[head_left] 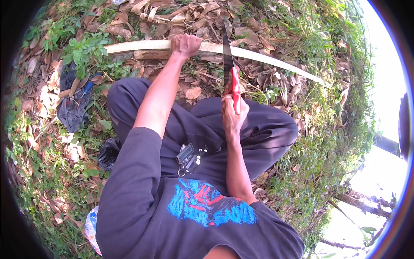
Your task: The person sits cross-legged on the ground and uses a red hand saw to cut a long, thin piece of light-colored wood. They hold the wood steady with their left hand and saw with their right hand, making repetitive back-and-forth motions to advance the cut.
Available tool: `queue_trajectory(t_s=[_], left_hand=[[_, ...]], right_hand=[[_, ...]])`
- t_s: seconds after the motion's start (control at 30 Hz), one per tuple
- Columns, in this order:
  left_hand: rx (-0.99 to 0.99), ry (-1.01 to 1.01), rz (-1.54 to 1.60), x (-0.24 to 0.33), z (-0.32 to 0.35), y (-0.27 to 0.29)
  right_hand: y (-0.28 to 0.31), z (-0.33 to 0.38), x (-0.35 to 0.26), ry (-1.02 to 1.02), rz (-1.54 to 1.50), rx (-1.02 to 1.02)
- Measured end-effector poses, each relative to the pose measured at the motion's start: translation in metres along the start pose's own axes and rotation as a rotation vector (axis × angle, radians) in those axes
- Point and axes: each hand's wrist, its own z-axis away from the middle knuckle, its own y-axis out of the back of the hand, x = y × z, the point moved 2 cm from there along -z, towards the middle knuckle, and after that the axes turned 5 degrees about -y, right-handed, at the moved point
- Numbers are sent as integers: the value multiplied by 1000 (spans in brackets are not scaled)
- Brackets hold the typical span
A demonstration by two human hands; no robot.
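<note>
Seated on leaf litter, sawing a long pale split bamboo slat (258,55) that lies across the ground just beyond the knees.

Slat: long, thin, curved; judged light and springy, likely to flex and chatter unless pinned close beside the cut; edges probably sharp, so grip flat on top. Left hand (185,44) wrapped tight over it, pressing down just left of the blade. Hand saw with dark narrow blade and red handle (230,71): rigid, blade upright, crossing the slat. Right hand (233,113) clenched round the red handle. Blue-handled tool (87,87) lies well apart, left.
</note>
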Motion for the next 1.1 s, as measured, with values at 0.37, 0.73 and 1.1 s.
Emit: queue_trajectory(t_s=[0.37,0.73,1.1], left_hand=[[572,-182,-221,4,1,9],[375,-86,-118,3,7,11],[490,-188,-282,-9,13,-10]], right_hand=[[-4,-34,-15,144,94,33],[6,21,9,9,0,-26],[-11,-31,-21,180,76,-7]])
